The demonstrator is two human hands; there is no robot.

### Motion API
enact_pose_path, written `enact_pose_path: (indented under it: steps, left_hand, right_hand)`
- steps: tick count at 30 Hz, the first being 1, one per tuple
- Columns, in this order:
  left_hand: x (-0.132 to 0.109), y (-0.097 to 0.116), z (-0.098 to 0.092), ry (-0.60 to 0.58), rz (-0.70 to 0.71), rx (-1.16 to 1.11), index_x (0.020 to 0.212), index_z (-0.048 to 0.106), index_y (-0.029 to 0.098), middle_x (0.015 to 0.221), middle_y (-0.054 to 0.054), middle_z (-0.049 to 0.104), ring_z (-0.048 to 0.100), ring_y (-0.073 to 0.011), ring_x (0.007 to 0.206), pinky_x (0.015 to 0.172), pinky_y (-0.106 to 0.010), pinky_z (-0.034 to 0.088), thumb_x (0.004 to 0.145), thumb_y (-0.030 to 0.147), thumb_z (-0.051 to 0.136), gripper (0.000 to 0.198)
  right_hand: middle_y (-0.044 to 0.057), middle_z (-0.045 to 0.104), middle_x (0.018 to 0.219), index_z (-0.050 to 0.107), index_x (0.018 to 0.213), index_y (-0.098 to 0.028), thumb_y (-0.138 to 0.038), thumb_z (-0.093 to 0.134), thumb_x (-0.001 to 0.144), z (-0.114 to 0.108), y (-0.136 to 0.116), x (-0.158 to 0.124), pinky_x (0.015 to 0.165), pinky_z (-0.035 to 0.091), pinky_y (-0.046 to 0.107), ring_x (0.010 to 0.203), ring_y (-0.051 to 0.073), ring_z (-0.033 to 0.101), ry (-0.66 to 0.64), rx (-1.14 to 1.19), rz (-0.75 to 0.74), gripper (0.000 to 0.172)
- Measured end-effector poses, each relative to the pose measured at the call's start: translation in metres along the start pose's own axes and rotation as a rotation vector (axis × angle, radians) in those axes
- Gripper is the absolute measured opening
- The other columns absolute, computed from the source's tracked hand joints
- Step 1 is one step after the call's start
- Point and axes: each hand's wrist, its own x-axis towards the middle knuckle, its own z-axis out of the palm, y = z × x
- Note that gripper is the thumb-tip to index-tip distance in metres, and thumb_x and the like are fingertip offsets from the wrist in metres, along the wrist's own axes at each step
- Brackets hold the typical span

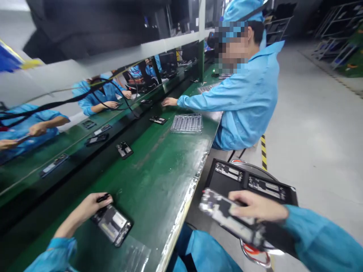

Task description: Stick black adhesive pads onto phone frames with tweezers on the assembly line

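My left hand (90, 206) is closed, pinching a small black part (103, 197) whose kind I cannot make out. It is right at the upper end of an opened phone (115, 226) that lies on the green workbench (159, 162), silver parts facing up. Off the bench's right edge, my right hand (256, 206) grips another opened phone (224, 211) by its side; motion blurs it a little. That phone is above a black tray (245, 170), where two similar phone frames, one on the left (228, 170) and one on the right (266, 187), sit in compartments.
Further along the bench are a phone frame (124, 150), another one (158, 120) and a clear plastic tray (186, 123). A co-worker in blue (246, 102) sits ahead, reaching over the bench. Cables (85, 92) hang at left. A stool (256, 257) stands under the black tray.
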Motion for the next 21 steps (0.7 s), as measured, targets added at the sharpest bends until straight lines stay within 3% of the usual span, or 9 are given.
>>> enact_pose_path:
  steps: [3,6,8,11,14,16,18,20,21]
  left_hand:
    - [0.003,-0.011,0.009,-0.046,0.033,-0.059,0.067,0.07,0.016,0.068,-0.005,0.071,0.064,-0.0232,0.069,0.066,-0.03,0.053,0.047,0.089,0.061,0.076]
    - [0.003,-0.026,0.014,0.023,0.018,-0.053,0.076,0.071,0.016,0.08,-0.008,0.073,0.067,-0.024,0.077,0.074,-0.032,0.054,0.064,0.075,0.061,0.062]
    - [0.001,-0.033,0.013,0.109,-0.004,-0.02,0.082,0.072,0.016,0.094,-0.01,0.074,0.069,-0.024,0.089,0.084,-0.034,0.054,0.074,0.063,0.058,0.05]
    - [-0.012,-0.031,0.012,0.275,-0.078,0.049,0.096,0.074,0.013,0.116,-0.016,0.069,0.065,-0.0295,0.109,0.099,-0.039,0.049,0.084,0.048,0.046,0.047]
    - [-0.031,-0.023,0.028,0.403,-0.169,0.097,0.121,0.067,0.006,0.135,-0.023,0.058,0.061,-0.0395,0.118,0.097,-0.051,0.05,0.094,0.047,0.026,0.064]
    - [-0.042,-0.019,0.049,0.408,-0.151,0.114,0.141,0.057,0.017,0.153,-0.015,0.046,0.061,-0.0396,0.12,0.087,-0.05,0.056,0.096,0.055,0.026,0.067]
    - [-0.049,-0.018,0.071,0.348,0.011,0.131,0.147,0.051,0.03,0.157,-0.004,0.043,0.066,-0.0345,0.115,0.073,-0.042,0.061,0.094,0.057,0.033,0.061]
    - [-0.05,-0.017,0.087,0.359,0.195,0.098,0.15,0.046,0.036,0.15,0.0,0.053,0.066,-0.0298,0.117,0.076,-0.037,0.062,0.093,0.052,0.04,0.06]
    - [-0.049,-0.016,0.091,0.383,0.267,0.079,0.152,0.044,0.035,0.145,-0.001,0.058,0.065,-0.0286,0.119,0.082,-0.036,0.062,0.091,0.049,0.043,0.062]
  right_hand:
    - [0.005,0.07,0.096,0.063,0.098,-0.016,-0.052,0.057,0.091,0.086,-0.074,0.089,0.075,0.05,0.026,0.088,0.02,0.065,-0.027,0.048,-0.194,0.037]
    - [0.007,0.073,0.089,0.064,0.095,-0.016,-0.039,0.058,0.092,0.157,-0.122,0.181,0.072,0.049,0.028,0.081,0.021,0.068,0.054,-0.28,-0.182,0.024]
    - [0.014,0.073,0.098,0.065,0.101,-0.014,-0.034,0.057,0.092,0.187,-0.143,0.227,0.076,0.05,0.034,0.09,0.027,0.07,0.092,-0.353,-0.168,0.023]
    - [0.017,0.074,0.104,0.066,0.103,-0.014,-0.038,0.056,0.093,0.207,-0.165,0.264,0.078,0.051,0.037,0.097,0.03,0.07,0.134,-0.422,-0.168,0.028]
    - [0.014,0.074,0.109,0.067,0.106,-0.018,-0.054,0.057,0.092,0.206,-0.17,0.27,0.083,0.051,0.037,0.101,0.03,0.07,0.195,-0.473,-0.208,0.041]
    - [0.01,0.074,0.111,0.068,0.106,-0.021,-0.063,0.058,0.089,0.188,-0.16,0.262,0.082,0.05,0.034,0.101,0.028,0.07,0.236,-0.492,-0.232,0.047]
    - [0.006,0.076,0.1,0.071,0.098,-0.023,-0.068,0.055,0.089,0.15,-0.132,0.239,0.075,0.048,0.03,0.093,0.025,0.071,0.274,-0.495,-0.233,0.049]
    - [0.004,0.075,0.083,0.071,0.087,-0.023,-0.07,0.047,0.093,0.094,-0.086,0.195,0.067,0.045,0.027,0.08,0.021,0.07,0.364,-0.505,-0.159,0.053]
    - [0.003,0.074,0.079,0.071,0.086,-0.023,-0.068,0.045,0.095,0.062,-0.058,0.167,0.066,0.044,0.026,0.076,0.019,0.07,0.466,-0.53,-0.043,0.053]
